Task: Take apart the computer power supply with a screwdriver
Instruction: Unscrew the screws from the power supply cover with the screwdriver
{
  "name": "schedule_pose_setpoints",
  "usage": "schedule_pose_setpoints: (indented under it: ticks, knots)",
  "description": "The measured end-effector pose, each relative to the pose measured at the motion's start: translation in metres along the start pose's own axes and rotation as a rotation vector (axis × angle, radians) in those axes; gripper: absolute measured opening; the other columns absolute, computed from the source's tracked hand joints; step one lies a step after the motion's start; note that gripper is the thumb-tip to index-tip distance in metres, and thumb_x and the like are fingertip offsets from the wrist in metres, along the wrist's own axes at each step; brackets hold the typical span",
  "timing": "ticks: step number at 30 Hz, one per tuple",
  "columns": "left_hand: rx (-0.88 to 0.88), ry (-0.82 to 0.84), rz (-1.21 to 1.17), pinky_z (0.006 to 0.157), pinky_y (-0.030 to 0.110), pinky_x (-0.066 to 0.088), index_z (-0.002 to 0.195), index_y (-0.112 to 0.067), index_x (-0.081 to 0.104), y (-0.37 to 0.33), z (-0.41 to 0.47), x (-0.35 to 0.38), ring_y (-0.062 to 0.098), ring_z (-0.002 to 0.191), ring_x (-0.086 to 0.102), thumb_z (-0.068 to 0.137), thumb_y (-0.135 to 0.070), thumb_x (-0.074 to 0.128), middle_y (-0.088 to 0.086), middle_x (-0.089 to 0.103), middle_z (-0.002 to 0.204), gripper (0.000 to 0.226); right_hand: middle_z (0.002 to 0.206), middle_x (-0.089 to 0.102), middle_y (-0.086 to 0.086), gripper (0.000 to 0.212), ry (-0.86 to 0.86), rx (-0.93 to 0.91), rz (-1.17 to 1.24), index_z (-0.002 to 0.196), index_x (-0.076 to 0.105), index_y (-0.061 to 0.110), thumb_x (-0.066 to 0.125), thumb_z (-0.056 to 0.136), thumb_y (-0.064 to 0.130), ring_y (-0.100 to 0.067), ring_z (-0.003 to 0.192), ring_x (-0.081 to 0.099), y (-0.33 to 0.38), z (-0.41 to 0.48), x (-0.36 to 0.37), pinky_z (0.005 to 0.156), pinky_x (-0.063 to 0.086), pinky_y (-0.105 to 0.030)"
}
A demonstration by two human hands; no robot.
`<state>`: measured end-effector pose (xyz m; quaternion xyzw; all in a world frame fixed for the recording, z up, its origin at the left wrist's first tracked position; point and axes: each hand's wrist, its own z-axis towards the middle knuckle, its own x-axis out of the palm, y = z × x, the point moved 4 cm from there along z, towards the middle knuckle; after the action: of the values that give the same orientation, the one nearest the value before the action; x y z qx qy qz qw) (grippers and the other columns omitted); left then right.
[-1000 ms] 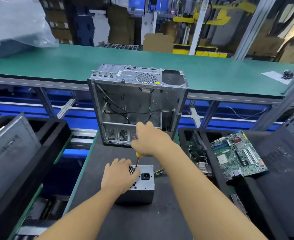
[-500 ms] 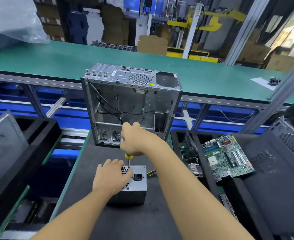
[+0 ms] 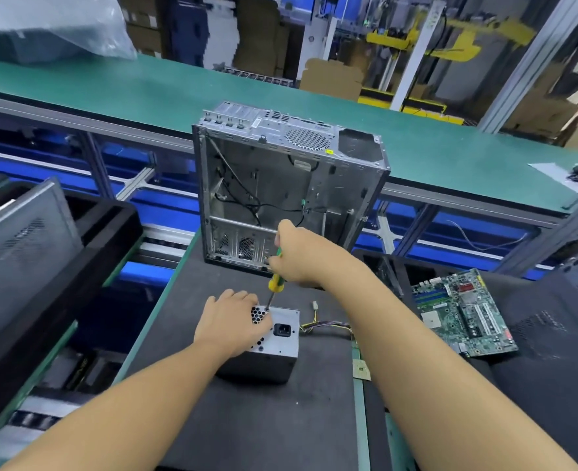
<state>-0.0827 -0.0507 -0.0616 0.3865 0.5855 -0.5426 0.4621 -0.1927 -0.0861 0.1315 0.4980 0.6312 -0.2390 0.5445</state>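
Head view: power supply (image 3: pixel 275 345), a grey metal box, sits on the dark mat (image 3: pixel 246 423), apart from the open computer case (image 3: pixel 291 185) that stands upright behind it. The face with the black mains socket and vent holes points up. Left hand (image 3: pixel 228 322) lies palm down on the left part of that face, fingers bent over the far edge, holding the box. Right hand (image 3: pixel 297 258) is wrapped tight around the yellow-green handle of the screwdriver (image 3: pixel 274 282). The shaft tilts, handle leaning away and right, and its tip touches the top face at the edge of the vent holes, just beside the left thumb. A wire bundle (image 3: pixel 328 326) trails from the box's right side across the mat. Motherboard (image 3: pixel 464 316) lies on a black tray further right. Green conveyor belt (image 3: pixel 144 93) runs behind the case.
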Motion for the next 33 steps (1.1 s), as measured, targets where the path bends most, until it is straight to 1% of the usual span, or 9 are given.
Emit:
schedule_pose_setpoints:
  ticks: [3, 8, 9, 10, 11, 17, 24, 28, 33]
  knots:
    - [0.008, 0.008, 0.02, 0.088, 0.038, 0.037, 0.11, -0.031, 0.059, -0.001, 0.0, 0.0, 0.012, 0.102, 0.047, 0.083, -0.066, 0.022, -0.015, 0.059, 0.103, 0.058, 0.115, 0.042, -0.012, 0.022, 0.072, 0.01, 0.009, 0.112, 0.039, 0.012, 0.05, 0.095, 0.019, -0.03, 0.08, 0.053, -0.001, -0.002, -0.001, 0.064, 0.041, -0.035]
    - [0.001, 0.015, 0.037, 0.088, 0.037, 0.036, 0.111, -0.032, 0.059, -0.002, -0.001, -0.001, 0.013, 0.103, 0.046, 0.085, -0.066, 0.022, -0.015, 0.059, 0.105, 0.057, 0.097, 0.049, -0.009, 0.036, -0.052, 0.091, -0.138, 0.087, 0.016, 0.021, 0.043, 0.101, 0.041, -0.029, 0.077, 0.053, 0.001, -0.002, -0.001, 0.057, 0.039, -0.034]
    - [0.002, 0.009, 0.034, 0.087, 0.037, 0.036, 0.112, -0.031, 0.059, -0.002, -0.001, -0.001, 0.013, 0.103, 0.046, 0.085, -0.066, 0.022, -0.015, 0.059, 0.106, 0.057, 0.096, 0.05, -0.008, 0.047, -0.079, 0.088, -0.214, 0.104, 0.004, 0.009, 0.041, 0.103, 0.038, -0.028, 0.078, 0.053, 0.001, 0.001, -0.001, 0.06, 0.042, -0.035]
    - [0.001, 0.001, 0.031, 0.087, 0.037, 0.036, 0.112, -0.031, 0.059, -0.002, -0.001, -0.001, 0.013, 0.103, 0.046, 0.084, -0.066, 0.023, -0.015, 0.059, 0.106, 0.057, 0.092, 0.05, -0.008, 0.009, -0.089, 0.027, -0.224, 0.097, 0.041, 0.03, 0.04, 0.104, 0.035, -0.027, 0.075, 0.053, 0.005, 0.002, -0.002, 0.06, 0.042, -0.035]
    - [-0.002, -0.004, 0.028, 0.086, 0.037, 0.036, 0.112, -0.032, 0.06, -0.002, -0.001, -0.001, 0.012, 0.103, 0.046, 0.084, -0.066, 0.023, -0.015, 0.059, 0.106, 0.058, 0.086, 0.048, -0.007, 0.02, -0.127, -0.004, -0.226, 0.089, 0.029, 0.023, 0.04, 0.104, 0.032, -0.027, 0.071, 0.051, 0.006, 0.006, -0.003, 0.057, 0.039, -0.035]
    - [-0.001, -0.005, 0.003, 0.088, 0.037, 0.036, 0.11, -0.031, 0.059, -0.001, -0.001, 0.0, 0.012, 0.101, 0.045, 0.084, -0.066, 0.024, -0.015, 0.058, 0.102, 0.056, 0.109, 0.041, -0.009, 0.02, 0.124, -0.107, -0.12, 0.113, 0.04, 0.012, 0.047, 0.096, 0.02, -0.025, 0.068, 0.051, 0.017, 0.007, 0.001, 0.058, 0.037, -0.035]
    - [0.141, -0.115, -0.074, 0.096, 0.031, 0.032, 0.115, -0.031, 0.058, -0.005, -0.007, -0.005, 0.008, 0.099, 0.052, 0.093, -0.055, 0.037, -0.018, 0.061, 0.109, 0.039, 0.072, 0.042, -0.002, 0.035, -0.104, -0.022, -0.263, 0.1, 0.033, 0.014, 0.03, 0.103, 0.049, -0.024, 0.064, 0.045, 0.022, 0.009, 0.001, 0.049, 0.023, -0.032]
    - [0.143, -0.139, -0.256, 0.095, 0.025, 0.034, 0.1, -0.036, 0.051, -0.001, -0.008, -0.009, 0.005, 0.077, 0.045, 0.093, -0.048, 0.049, -0.02, 0.058, 0.087, 0.014, 0.09, 0.048, -0.009, 0.012, 0.013, -0.09, -0.163, 0.103, 0.035, 0.012, 0.045, 0.097, 0.016, -0.025, 0.068, 0.048, 0.024, 0.011, 0.003, 0.051, 0.03, -0.033]
    - [0.152, -0.123, -0.197, 0.092, 0.025, 0.035, 0.098, -0.038, 0.042, -0.003, -0.008, -0.01, 0.009, 0.071, 0.051, 0.093, -0.05, 0.047, -0.014, 0.052, 0.064, 0.014, 0.091, 0.049, -0.007, 0.02, 0.015, -0.057, -0.097, 0.101, 0.034, 0.014, 0.045, 0.096, 0.029, -0.025, 0.07, 0.05, 0.02, 0.009, 0.002, 0.051, 0.03, -0.032]
